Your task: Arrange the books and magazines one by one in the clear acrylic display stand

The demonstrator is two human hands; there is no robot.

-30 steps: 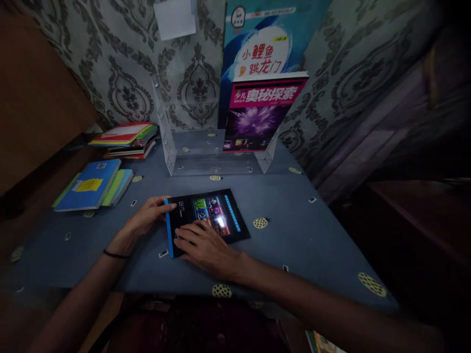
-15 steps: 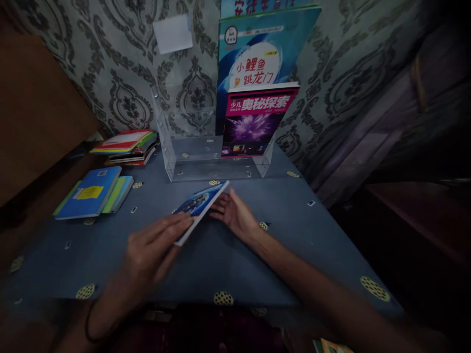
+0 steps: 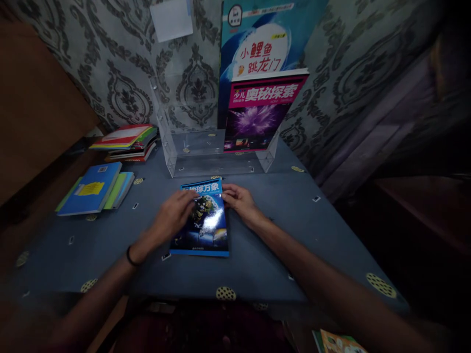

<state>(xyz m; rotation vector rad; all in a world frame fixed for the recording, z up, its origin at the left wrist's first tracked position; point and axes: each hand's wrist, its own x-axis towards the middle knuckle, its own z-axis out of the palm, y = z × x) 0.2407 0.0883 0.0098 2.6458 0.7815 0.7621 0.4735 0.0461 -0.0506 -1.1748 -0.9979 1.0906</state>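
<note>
A book (image 3: 206,235) with a blue-edged cover and a picture of the Earth faces up above the cloth-covered table (image 3: 257,274). My left hand (image 3: 171,215) curls over its left side, fingers on the cover, thumb hidden. At the upper right edge, my right hand (image 3: 241,202) grips the same book between thumb and fingers. Light glares off the middle of the cover. Behind it stands a clear acrylic book rack (image 3: 217,165), holding a magenta-and-black book (image 3: 253,120) in front of a larger teal book (image 3: 287,29).
To the left lie a blue book (image 3: 91,193) on green ones and, farther back, a stack of books (image 3: 128,139) with a red one on top. A white card (image 3: 171,20) is on the upper left of the rack. Another book (image 3: 338,342) shows at the bottom edge.
The book has turned from a steep tilt to show its cover face up. My right hand has closed on its right edge; my left hand has shifted up along the left side.
</note>
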